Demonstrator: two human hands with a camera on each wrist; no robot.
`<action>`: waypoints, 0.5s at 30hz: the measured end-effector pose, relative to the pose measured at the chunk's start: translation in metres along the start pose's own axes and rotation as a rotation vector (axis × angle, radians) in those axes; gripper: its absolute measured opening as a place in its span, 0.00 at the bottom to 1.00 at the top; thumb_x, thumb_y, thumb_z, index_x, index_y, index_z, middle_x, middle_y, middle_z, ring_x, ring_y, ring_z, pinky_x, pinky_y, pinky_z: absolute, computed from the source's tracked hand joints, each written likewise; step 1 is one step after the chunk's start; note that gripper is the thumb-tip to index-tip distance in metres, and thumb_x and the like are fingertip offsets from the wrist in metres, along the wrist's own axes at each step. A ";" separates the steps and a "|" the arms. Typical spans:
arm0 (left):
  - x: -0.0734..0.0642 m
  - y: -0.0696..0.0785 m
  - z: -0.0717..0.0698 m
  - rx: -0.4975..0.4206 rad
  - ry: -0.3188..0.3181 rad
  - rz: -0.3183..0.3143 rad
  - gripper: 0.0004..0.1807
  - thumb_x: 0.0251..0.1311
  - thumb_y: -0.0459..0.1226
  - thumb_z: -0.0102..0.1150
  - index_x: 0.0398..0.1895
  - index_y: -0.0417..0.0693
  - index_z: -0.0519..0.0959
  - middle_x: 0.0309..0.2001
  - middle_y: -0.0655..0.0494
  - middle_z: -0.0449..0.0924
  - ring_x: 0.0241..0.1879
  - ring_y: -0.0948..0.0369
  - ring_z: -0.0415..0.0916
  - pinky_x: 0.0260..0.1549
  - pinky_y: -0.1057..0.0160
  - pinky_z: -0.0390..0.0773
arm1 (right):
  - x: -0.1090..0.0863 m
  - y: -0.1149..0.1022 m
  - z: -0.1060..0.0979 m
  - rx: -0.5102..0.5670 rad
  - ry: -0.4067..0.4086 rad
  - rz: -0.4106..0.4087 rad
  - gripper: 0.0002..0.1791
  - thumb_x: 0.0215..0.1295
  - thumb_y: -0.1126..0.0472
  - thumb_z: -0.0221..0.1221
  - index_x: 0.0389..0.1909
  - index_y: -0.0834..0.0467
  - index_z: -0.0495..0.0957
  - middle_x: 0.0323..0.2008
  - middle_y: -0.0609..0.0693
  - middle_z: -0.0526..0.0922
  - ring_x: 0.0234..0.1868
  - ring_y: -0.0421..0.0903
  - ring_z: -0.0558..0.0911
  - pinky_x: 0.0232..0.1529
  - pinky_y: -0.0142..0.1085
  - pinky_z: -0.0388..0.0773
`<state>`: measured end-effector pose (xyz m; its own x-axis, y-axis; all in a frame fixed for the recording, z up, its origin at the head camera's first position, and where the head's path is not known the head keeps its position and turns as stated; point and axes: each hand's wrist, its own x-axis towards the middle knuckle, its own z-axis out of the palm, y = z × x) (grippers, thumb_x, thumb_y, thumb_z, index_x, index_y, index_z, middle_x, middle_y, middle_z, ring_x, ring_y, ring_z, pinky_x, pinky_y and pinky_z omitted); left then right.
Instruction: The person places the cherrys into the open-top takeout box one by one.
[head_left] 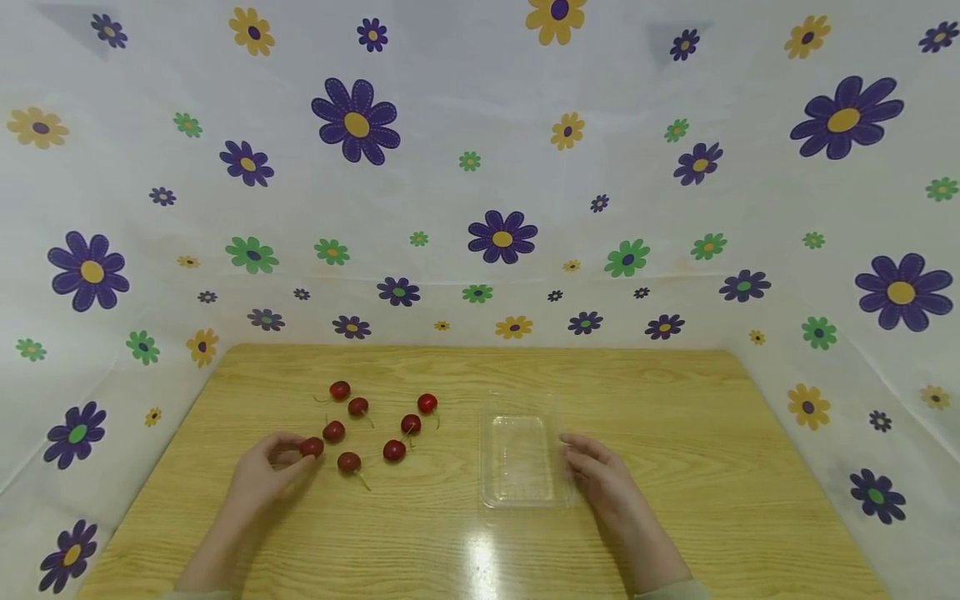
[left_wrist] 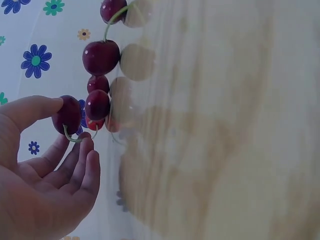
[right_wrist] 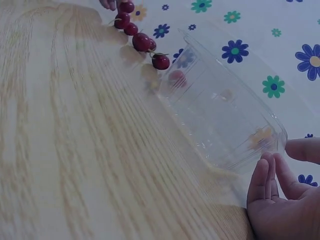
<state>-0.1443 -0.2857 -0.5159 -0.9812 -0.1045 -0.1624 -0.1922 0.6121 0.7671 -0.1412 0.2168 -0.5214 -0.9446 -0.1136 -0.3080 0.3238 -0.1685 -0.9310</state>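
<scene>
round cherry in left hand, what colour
The round cherry is dark red, clearest in the left wrist view.

The left grip pinches; the right reaches forward loosely.

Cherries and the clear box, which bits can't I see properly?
Left wrist view: the highest cherry is cut off by the top edge.
Left wrist view: the bright red cherry is mostly hidden behind a darker cherry.
Head view: the clear box has a rim too faint to trace.
Right wrist view: a red patch in the box's wall is too hazy to name.
</scene>
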 end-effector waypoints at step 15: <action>-0.001 0.024 0.016 -0.139 -0.017 0.070 0.25 0.68 0.37 0.71 0.64 0.36 0.77 0.59 0.38 0.84 0.45 0.74 0.79 0.46 0.74 0.81 | 0.000 0.003 -0.009 0.078 -0.088 0.004 0.16 0.80 0.68 0.52 0.59 0.51 0.81 0.49 0.40 0.82 0.46 0.35 0.80 0.51 0.24 0.81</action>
<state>-0.1480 -0.2588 -0.5073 -0.9920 -0.0517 -0.1147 -0.1251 0.5031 0.8551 -0.1411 0.2247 -0.5255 -0.9361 -0.1989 -0.2900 0.3337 -0.2429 -0.9108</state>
